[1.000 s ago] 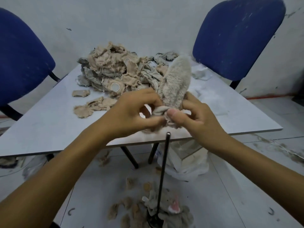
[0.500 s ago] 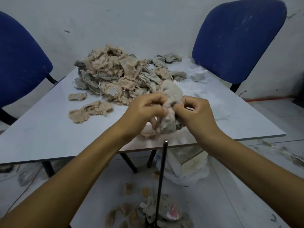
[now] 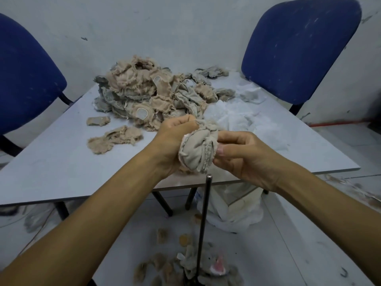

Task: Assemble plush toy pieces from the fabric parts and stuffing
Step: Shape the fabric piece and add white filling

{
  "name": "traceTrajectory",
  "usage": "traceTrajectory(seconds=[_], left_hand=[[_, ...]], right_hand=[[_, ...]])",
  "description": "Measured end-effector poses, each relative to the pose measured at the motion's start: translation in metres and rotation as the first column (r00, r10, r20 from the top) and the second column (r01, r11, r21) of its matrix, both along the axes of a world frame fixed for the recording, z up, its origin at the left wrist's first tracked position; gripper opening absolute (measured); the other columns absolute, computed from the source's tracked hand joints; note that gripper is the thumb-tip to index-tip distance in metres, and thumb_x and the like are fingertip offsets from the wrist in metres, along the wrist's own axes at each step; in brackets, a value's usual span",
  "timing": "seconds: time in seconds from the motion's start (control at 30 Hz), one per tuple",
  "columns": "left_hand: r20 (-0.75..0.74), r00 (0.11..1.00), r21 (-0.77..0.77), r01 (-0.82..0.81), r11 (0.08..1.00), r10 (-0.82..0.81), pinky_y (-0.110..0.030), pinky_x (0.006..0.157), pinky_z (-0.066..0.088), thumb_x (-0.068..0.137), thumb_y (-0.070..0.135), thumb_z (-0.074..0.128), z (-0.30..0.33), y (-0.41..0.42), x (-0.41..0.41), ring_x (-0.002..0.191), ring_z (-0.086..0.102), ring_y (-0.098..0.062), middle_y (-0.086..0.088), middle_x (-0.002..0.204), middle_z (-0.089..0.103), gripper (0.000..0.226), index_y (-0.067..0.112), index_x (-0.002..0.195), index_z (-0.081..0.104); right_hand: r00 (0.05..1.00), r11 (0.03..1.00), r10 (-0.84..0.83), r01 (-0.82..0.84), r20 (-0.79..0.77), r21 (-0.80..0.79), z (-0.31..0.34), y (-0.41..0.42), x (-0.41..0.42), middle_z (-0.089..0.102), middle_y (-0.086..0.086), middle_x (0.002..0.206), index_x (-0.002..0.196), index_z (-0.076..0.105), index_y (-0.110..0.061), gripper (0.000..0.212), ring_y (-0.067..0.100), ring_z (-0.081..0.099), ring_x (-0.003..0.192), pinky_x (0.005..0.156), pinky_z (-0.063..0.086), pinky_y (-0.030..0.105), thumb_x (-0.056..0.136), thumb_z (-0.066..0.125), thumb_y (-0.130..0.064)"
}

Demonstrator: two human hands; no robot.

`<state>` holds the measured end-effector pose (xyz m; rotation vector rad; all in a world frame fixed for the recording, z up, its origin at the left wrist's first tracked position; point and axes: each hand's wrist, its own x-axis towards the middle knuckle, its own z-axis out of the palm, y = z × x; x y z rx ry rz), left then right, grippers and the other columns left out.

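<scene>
**K:** Both hands clenched on the fabric piece (image 3: 199, 150). Left hand (image 3: 175, 141) wraps it from the left, fingers curled over the top edge. Right hand (image 3: 243, 153) pinches its right side, thumb and fingertips on the frayed seam.

**M:** Where's the piece sitting?

**K:** Held in the air above the near edge of the table (image 3: 61, 162), bunched into a ball, beige backing and raw seams facing out. Directly over the tip of the upright metal rod (image 3: 204, 219), apart from it.

**M:** Rest of the stock?

**K:** Fabric pile (image 3: 148, 93) at the table's far middle, a few loose scraps (image 3: 115, 139) to its left. White stuffing (image 3: 233, 118) on the table just behind the hands. More pieces on the floor (image 3: 278, 254) round the rod's base, one with pink on it (image 3: 218, 267). White bag (image 3: 235, 209) under the table. Blue chair (image 3: 299, 48) far right, another (image 3: 26, 79) far left.
</scene>
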<state>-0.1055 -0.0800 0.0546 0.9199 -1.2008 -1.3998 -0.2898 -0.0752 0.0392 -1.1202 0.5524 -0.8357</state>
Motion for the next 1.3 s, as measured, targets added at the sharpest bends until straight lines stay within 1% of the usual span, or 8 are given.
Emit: traceTrajectory(seconds=[0.23, 0.5, 0.67, 0.83, 0.93, 1.03, 1.13, 1.3], left_hand=[[-0.009, 1.000, 0.082, -0.020, 0.996, 0.021, -0.024, 0.055, 0.051, 0.097, 0.005, 0.050, -0.012, 0.003, -0.006, 0.059, 0.059, -0.014, -0.005, 0.063, 0.063, 0.028, 0.009, 0.071, 0.060], [0.025, 1.000, -0.025, -0.010, 1.000, 0.011, -0.029, 0.056, 0.040, 0.075, 0.014, 0.056, -0.012, 0.009, -0.012, 0.060, 0.047, -0.018, -0.011, 0.067, 0.051, 0.010, 0.015, 0.065, 0.053], [0.203, 0.979, -0.263, 0.054, 0.963, 0.000, -0.029, 0.053, 0.034, 0.077, 0.016, 0.057, -0.008, 0.014, -0.019, 0.056, 0.045, -0.019, -0.007, 0.058, 0.048, 0.016, 0.017, 0.061, 0.052], [0.385, 0.921, -0.326, 0.077, 0.942, 0.058, -0.036, 0.062, 0.043, 0.078, 0.021, 0.072, -0.005, 0.015, -0.015, 0.065, 0.053, -0.023, -0.023, 0.068, 0.053, 0.026, 0.004, 0.072, 0.052], [0.211, 0.977, -0.126, 0.004, 0.992, 0.023, -0.033, 0.062, 0.045, 0.085, 0.007, 0.068, 0.000, 0.008, -0.012, 0.067, 0.056, -0.024, -0.006, 0.065, 0.059, 0.024, 0.014, 0.064, 0.058], [-0.050, 0.998, 0.087, -0.020, 0.996, 0.025, -0.031, 0.060, 0.049, 0.092, 0.000, 0.054, 0.002, -0.003, -0.005, 0.066, 0.057, -0.022, -0.012, 0.071, 0.057, 0.018, 0.005, 0.075, 0.055], [-0.134, 0.990, 0.130, 0.061, 0.990, -0.044, -0.030, 0.058, 0.052, 0.085, 0.005, 0.058, -0.001, -0.003, -0.003, 0.068, 0.058, -0.025, -0.020, 0.081, 0.057, 0.014, -0.006, 0.094, 0.057], [-0.194, 0.969, 0.099, 0.171, 0.980, -0.150, -0.029, 0.053, 0.054, 0.079, 0.018, 0.065, -0.012, 0.004, -0.012, 0.061, 0.063, -0.018, -0.010, 0.072, 0.064, 0.016, 0.006, 0.079, 0.054]], right_hand=[[0.922, 0.859, -0.313, 0.172, -0.229, -0.482, -0.015, 0.003, 0.002, 0.073, 0.015, 0.102, 0.101, 0.073, -0.002, 0.015, 0.026, 0.071, 0.098, 0.091, 0.058, 0.036, 0.087, 0.072, -0.005], [0.867, 0.813, -0.461, 0.325, -0.192, -0.483, -0.008, 0.004, 0.008, 0.057, 0.006, 0.065, 0.066, 0.061, -0.006, 0.022, 0.014, 0.056, 0.065, 0.067, 0.057, 0.030, 0.086, 0.069, -0.007], [0.708, 0.664, -0.680, 0.484, -0.191, -0.570, -0.010, 0.001, 0.016, 0.041, 0.005, 0.056, 0.060, 0.046, -0.002, 0.038, 0.017, 0.036, 0.058, 0.055, 0.031, 0.034, 0.073, 0.071, -0.029], [0.616, 0.626, -0.748, 0.536, -0.245, -0.566, -0.013, -0.006, 0.018, 0.035, -0.004, 0.051, 0.054, 0.040, -0.020, 0.041, 0.018, 0.033, 0.058, 0.057, 0.028, 0.037, 0.080, 0.069, -0.009], [0.790, 0.809, -0.578, 0.522, -0.204, -0.271, -0.006, -0.004, 0.024, 0.049, 0.001, 0.054, 0.057, 0.052, -0.017, 0.036, 0.016, 0.049, 0.053, 0.049, 0.040, 0.024, 0.090, 0.063, -0.009], [0.974, 0.974, -0.222, 0.219, 0.051, 0.063, 0.001, 0.001, 0.021, 0.069, 0.013, 0.084, 0.087, 0.074, -0.002, 0.017, 0.019, 0.068, 0.074, 0.061, 0.058, 0.028, 0.086, 0.060, -0.012], [0.995, 0.991, -0.097, 0.095, -0.010, -0.093, -0.002, 0.007, 0.011, 0.069, 0.017, 0.102, 0.112, 0.060, 0.013, 0.038, 0.024, 0.069, 0.091, 0.077, 0.058, 0.028, 0.082, 0.066, -0.010], [0.911, 0.873, -0.400, 0.344, -0.104, -0.345, -0.008, 0.008, 0.008, 0.064, 0.010, 0.070, 0.067, 0.069, -0.016, 0.013, 0.023, 0.061, 0.069, 0.067, 0.056, 0.031, 0.079, 0.073, -0.018]])
